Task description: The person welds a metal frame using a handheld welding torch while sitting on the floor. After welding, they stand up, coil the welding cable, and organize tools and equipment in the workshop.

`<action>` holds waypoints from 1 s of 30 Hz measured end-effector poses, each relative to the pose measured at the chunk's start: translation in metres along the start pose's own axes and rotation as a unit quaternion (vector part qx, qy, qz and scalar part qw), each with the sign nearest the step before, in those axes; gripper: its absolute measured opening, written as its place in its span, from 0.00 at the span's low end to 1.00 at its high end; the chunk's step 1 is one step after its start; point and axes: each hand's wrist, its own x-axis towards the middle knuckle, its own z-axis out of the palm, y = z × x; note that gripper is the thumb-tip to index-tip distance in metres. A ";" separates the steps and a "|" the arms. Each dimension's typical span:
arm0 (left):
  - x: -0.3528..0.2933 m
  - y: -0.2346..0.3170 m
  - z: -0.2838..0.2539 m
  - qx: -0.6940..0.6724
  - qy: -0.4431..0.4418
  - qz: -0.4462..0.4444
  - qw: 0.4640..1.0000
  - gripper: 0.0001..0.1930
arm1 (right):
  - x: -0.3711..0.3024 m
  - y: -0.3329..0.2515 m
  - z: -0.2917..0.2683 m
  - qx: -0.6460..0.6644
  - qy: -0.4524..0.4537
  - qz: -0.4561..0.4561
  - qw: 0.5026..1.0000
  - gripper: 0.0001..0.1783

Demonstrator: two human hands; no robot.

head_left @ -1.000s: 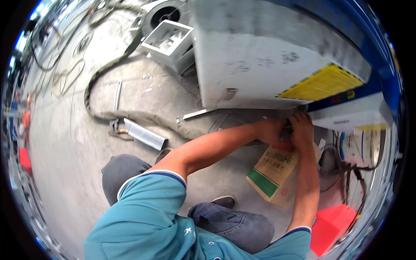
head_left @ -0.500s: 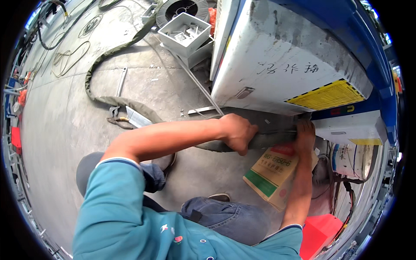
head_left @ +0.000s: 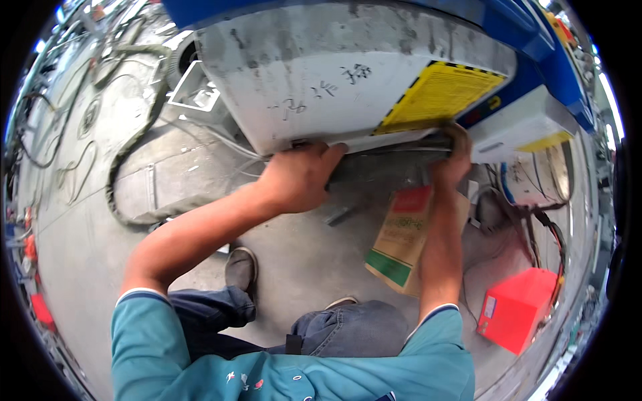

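Note:
My left hand [head_left: 301, 175] is closed on the lower edge of a white cabinet panel [head_left: 294, 80], right by its small latch. The thumb points along the edge and the fingertips are hidden. At the panel's lower right corner, the fingers of my right hand [head_left: 455, 157] curl up around something the frame does not show. A dark, hose-like strip [head_left: 401, 152] runs under the panel between both hands. Below my right wrist lies a brown carton [head_left: 394, 240] with red and green bands, partly covered by the forearm. A yellow label [head_left: 441, 93] covers the panel's right part.
A green-grey sleeved hose [head_left: 117, 180] curves over the floor on the left. White trays [head_left: 194, 87] and a dark spool stand behind the cabinet's left corner. To the right are a white bucket [head_left: 535, 177], cables and a red box [head_left: 515, 311]. Blue framing [head_left: 468, 20] overhangs the cabinet.
My left hand has let go of the dark sleeved hose and come to the panel's latch edge. My right hand stays near the panel's corner. The view has shifted, with the cabinet now further left.

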 end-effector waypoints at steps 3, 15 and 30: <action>-0.019 -0.022 0.053 0.105 0.089 0.076 0.988 0.34 | -0.005 0.003 -0.005 0.041 0.028 0.005 0.999 0.12; -0.056 -0.089 0.107 0.031 0.017 -0.027 0.999 0.22 | -0.015 0.002 0.001 -0.011 -0.022 -0.033 0.999 0.18; -0.052 -0.041 -0.136 0.080 -0.166 -0.055 0.981 0.17 | -0.017 0.005 0.007 -0.061 -0.042 0.009 0.997 0.18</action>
